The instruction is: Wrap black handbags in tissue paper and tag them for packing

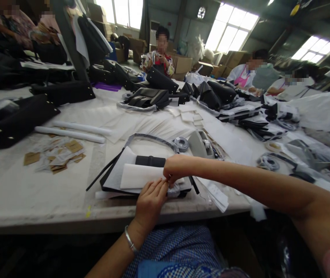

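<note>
A flat black bag piece [150, 161] lies at the table's near edge, partly wrapped in white foam sheet [137, 175]. My left hand [150, 202], with a silver bangle on the wrist, rests at the near edge of the wrap, fingers together and pressed on it. My right hand [175, 168] reaches in from the right, its fingers curled and pinching at the white sheet where the two hands meet. A grey padded strap [150, 138] curves behind the piece.
A tape dispenser [201, 143] and tape rolls [181, 143] sit just beyond. White foam rolls [72, 133] and brown paper tags [56, 154] lie left. Black bags [14, 119] crowd the far table. Other people work at the back.
</note>
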### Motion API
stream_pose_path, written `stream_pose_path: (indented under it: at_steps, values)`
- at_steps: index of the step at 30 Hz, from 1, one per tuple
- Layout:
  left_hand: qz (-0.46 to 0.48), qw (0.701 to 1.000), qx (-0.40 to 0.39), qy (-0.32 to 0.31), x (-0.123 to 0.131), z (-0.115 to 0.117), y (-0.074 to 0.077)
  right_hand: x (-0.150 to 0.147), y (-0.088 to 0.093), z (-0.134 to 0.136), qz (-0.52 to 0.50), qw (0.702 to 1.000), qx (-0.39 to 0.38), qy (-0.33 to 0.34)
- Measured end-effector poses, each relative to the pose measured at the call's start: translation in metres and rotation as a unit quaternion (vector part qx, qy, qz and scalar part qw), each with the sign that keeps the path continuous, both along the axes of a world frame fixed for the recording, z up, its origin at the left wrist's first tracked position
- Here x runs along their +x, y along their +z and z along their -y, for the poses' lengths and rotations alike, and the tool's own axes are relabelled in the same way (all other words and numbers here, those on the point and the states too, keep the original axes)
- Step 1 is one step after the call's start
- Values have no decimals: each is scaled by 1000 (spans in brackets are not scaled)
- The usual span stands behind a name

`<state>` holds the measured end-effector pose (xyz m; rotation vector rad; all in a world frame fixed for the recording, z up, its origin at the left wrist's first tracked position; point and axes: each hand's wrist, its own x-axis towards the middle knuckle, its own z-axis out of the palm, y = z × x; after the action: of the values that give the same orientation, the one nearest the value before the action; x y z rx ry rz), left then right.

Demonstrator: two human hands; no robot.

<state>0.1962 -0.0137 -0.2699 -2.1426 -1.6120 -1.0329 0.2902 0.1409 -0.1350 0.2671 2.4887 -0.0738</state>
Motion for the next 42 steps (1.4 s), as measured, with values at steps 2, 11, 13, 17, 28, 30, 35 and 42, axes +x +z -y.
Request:
stream_pose_path:
  at_steps: [2, 11, 13, 17, 28, 30, 35, 42]
  values:
    - [1, 1000, 3, -1, 0, 0, 0, -4, 1, 1, 10, 1000, 3, -3]
    - [7, 1000, -9, -5, 2, 2, 1, -8, -9, -18, 11, 999, 48, -23]
    - [7, 1000, -13, -5, 2, 2, 2, -7, -12, -27, -7, 998, 45, -32]
    - [12, 1000, -23, -2, 3, 1, 3, -4, -19, -45, -31, 996, 37, -79]
    - [-1, 1000, -6, -5, 1, 1, 2, 41, -28, -45, -245, 944, 71, -210]
    - [0, 1000, 4, -5, 1, 1, 2, 48, -44, -33, -272, 940, 11, -205]
    - [-2, 1000, -6, -4, 0, 1, 3, 54, -69, -29, -342, 898, -112, -255]
    - [-9, 1000, -4, 4, 0, 2, 2, 70, -66, 10, -398, 873, -85, -267]
